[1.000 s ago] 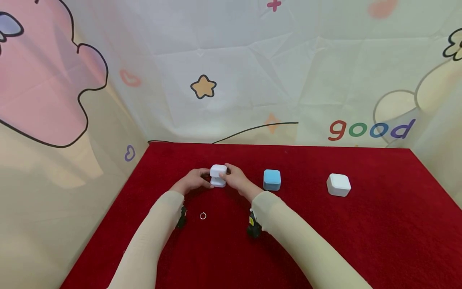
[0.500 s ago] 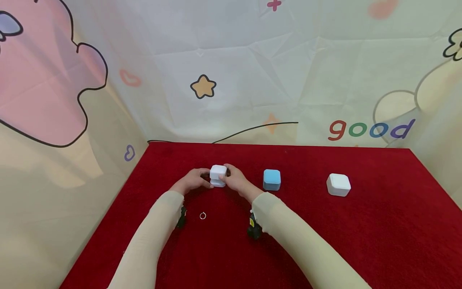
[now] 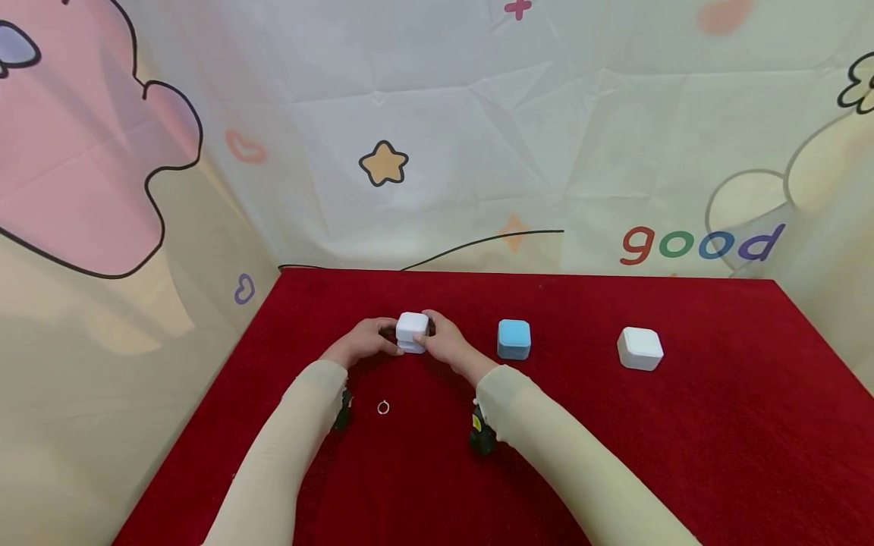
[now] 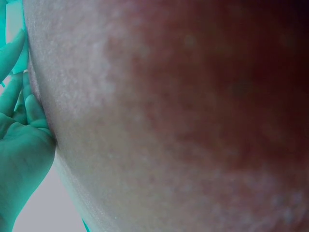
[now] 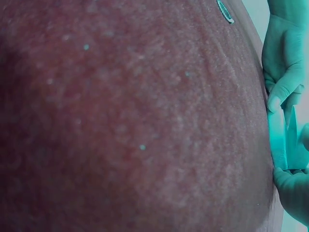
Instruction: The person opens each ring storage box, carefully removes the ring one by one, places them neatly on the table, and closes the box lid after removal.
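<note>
1. White case (image 3: 413, 334), left of the blue box (image 3: 514, 339): probably light, stiff, a bit slick; best held by opposite sides of base (image 3: 410, 348) and lid (image 3: 413, 324).
2. Left hand (image 3: 363, 341), farther left of the blue box: thumb and fingers grip the base side.
3. Right hand (image 3: 448, 340), just left of the blue box: pinches the lid.
4. White box (image 3: 640, 349), well right of the blue box: head view only.
5. Right wrist view shows a wedge gap between lid and base; head view just stacks them.
</note>
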`<control>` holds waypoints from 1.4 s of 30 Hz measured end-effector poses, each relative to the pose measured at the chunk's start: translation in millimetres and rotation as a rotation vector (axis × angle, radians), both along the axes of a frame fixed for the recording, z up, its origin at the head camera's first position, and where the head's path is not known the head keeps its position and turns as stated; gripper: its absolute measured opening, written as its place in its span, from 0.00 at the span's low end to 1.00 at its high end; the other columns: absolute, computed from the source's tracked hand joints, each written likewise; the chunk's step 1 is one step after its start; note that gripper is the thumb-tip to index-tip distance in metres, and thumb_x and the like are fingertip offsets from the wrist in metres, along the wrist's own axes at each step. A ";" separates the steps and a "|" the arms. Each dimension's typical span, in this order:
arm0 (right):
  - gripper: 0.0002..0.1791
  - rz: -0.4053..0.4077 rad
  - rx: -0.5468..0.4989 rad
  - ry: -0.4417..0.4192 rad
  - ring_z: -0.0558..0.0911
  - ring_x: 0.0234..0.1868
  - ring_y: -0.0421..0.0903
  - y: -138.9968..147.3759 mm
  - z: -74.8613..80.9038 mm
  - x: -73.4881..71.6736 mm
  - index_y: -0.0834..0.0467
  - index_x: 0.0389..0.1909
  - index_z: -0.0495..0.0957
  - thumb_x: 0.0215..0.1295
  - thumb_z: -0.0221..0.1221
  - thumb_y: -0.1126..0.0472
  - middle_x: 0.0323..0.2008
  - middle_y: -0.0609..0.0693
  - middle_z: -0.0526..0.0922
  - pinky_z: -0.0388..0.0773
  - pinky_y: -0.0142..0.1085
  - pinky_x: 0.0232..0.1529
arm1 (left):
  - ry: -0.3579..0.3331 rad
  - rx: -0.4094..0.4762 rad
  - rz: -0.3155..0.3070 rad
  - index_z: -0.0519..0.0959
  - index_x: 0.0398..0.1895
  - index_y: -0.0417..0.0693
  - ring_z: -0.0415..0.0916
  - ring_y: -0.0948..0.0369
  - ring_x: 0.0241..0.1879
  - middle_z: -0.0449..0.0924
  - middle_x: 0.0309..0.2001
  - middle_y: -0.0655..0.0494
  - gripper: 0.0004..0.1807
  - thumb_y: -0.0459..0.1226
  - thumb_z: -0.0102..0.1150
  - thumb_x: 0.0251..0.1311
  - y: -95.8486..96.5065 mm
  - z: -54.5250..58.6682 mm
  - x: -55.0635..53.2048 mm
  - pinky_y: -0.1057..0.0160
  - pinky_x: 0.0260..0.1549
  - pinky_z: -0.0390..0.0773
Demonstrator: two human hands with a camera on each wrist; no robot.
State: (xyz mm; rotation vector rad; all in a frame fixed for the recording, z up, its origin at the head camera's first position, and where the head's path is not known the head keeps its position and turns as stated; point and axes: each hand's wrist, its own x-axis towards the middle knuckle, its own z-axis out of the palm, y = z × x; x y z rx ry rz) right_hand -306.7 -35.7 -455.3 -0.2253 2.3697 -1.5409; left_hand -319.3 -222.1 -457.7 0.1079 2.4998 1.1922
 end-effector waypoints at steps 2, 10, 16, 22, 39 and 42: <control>0.32 0.004 0.001 0.005 0.70 0.74 0.59 0.2 0.7 0.7 0.65 0.75 0.61 0.74 0.57 0.65 0.73 0.64 0.69 0.68 0.51 0.75 | 0.001 0.001 0.001 0.72 0.71 0.39 0.72 0.46 0.64 0.76 0.66 0.38 0.32 0.31 0.66 0.62 -0.2 0.0 0.0 0.46 0.70 0.71; 0.31 0.016 0.028 0.033 0.70 0.73 0.59 -0.1 -1.0 0.2 0.65 0.74 0.63 0.73 0.58 0.66 0.73 0.64 0.70 0.68 0.51 0.75 | 0.005 -0.005 -0.003 0.72 0.71 0.39 0.73 0.47 0.62 0.76 0.65 0.38 0.33 0.31 0.66 0.61 -1.0 -0.8 -1.0 0.47 0.68 0.73; 0.30 0.023 0.046 0.047 0.72 0.72 0.58 -0.5 -2.5 0.3 0.65 0.73 0.64 0.73 0.59 0.67 0.72 0.64 0.72 0.68 0.51 0.75 | -0.007 0.003 0.001 0.72 0.71 0.40 0.72 0.47 0.61 0.76 0.65 0.39 0.33 0.31 0.65 0.61 -1.4 -1.4 -0.8 0.46 0.68 0.73; 0.29 0.027 0.050 0.055 0.72 0.71 0.58 0.2 -2.5 0.9 0.64 0.72 0.65 0.72 0.59 0.67 0.71 0.64 0.72 0.69 0.51 0.74 | -0.012 0.015 -0.002 0.71 0.71 0.40 0.73 0.48 0.62 0.76 0.65 0.39 0.33 0.31 0.65 0.61 -1.5 -1.4 -0.6 0.47 0.68 0.73; 0.29 0.049 0.078 0.081 0.74 0.68 0.59 1.3 -3.4 0.3 0.63 0.71 0.66 0.71 0.60 0.67 0.69 0.63 0.74 0.70 0.53 0.72 | 0.005 0.008 -0.010 0.71 0.72 0.38 0.72 0.46 0.65 0.75 0.67 0.38 0.35 0.30 0.67 0.60 -1.6 -4.5 -4.1 0.48 0.69 0.72; 0.29 0.051 0.084 0.095 0.74 0.67 0.59 1.7 -3.9 0.4 0.63 0.70 0.66 0.71 0.60 0.67 0.69 0.63 0.74 0.70 0.53 0.72 | 0.002 0.008 -0.013 0.70 0.72 0.38 0.72 0.46 0.66 0.75 0.67 0.38 0.35 0.30 0.66 0.60 -1.3 -4.1 -4.1 0.48 0.70 0.72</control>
